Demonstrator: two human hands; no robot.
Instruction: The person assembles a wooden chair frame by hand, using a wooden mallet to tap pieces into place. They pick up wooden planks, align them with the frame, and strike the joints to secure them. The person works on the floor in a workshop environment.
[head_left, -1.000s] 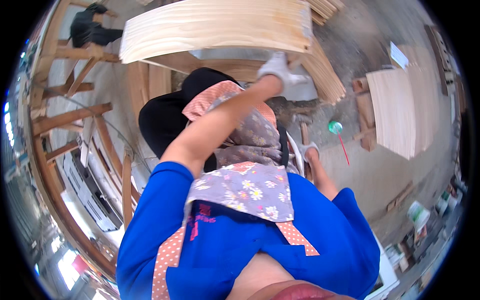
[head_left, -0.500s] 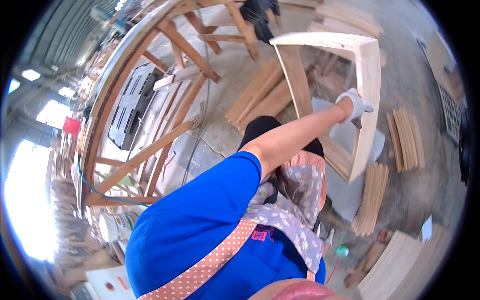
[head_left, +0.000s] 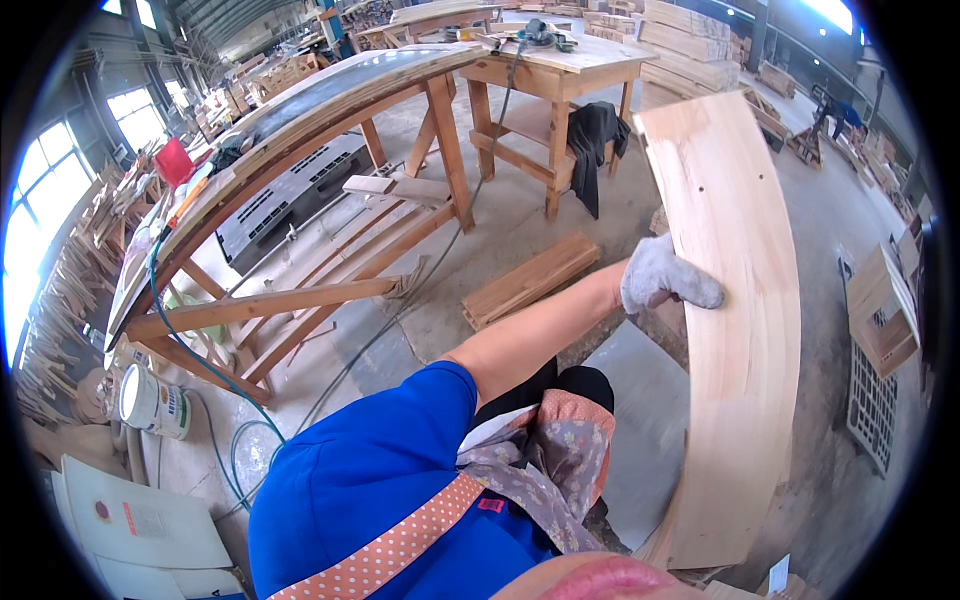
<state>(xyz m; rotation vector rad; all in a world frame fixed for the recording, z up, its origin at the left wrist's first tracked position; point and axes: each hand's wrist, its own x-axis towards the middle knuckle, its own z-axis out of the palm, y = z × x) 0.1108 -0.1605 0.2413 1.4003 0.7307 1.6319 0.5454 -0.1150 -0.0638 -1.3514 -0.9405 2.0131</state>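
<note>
My left hand (head_left: pixel 668 280), in a pale grey work glove, grips the near-side edge of a light wooden frame (head_left: pixel 742 390), with its fingers over the broad face. That face stands tall in front of me on the right, slightly curved by the lens, with two small dark holes near its upper end. The rest of the frame is mostly hidden behind this board. Beneath and beside it, a grey sheet (head_left: pixel 635 420) lies on the floor. My right hand is out of sight.
Wooden planks (head_left: pixel 530 280) lie on the floor ahead. A long workbench (head_left: pixel 330 95) stands at the left, and a wooden table (head_left: pixel 600 55) with a power tool (head_left: pixel 540 35) beyond. A white bucket (head_left: pixel 155 400), a green hose (head_left: pixel 165 330) and a black crate (head_left: pixel 868 410) are around.
The frame has turned: its opening showed before, and now one broad side faces me, nearer and larger. My left hand keeps its hold. My view has tipped up toward the workshop.
</note>
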